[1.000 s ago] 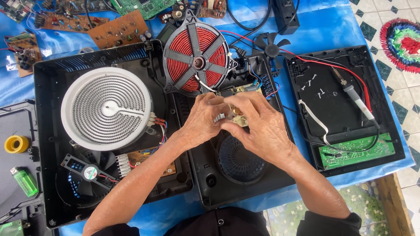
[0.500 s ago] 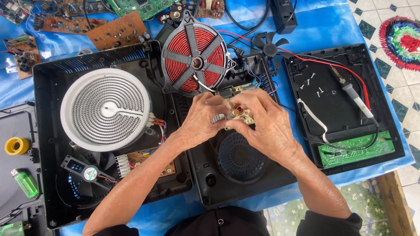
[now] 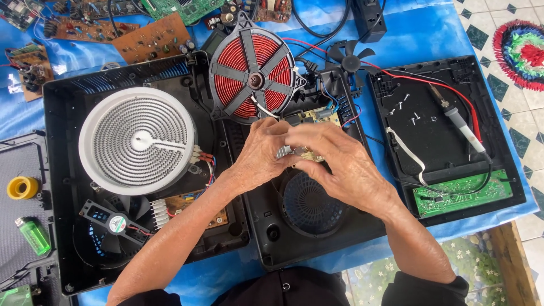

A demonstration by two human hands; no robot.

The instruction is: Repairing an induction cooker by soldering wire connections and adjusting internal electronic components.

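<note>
1. The left hand (image 3: 262, 154) has stayed curled on the small board (image 3: 309, 152) in the middle cooker case (image 3: 266, 238), fingers pinching the finned heat sink (image 3: 283, 152) since a second ago.
2. The right hand (image 3: 340, 164) has also hardly shifted; its fingers close narrowly on the same board from the other side.
3. The red coil (image 3: 252, 69) stays tilted up behind, so the work seems to hold at this board.
</note>
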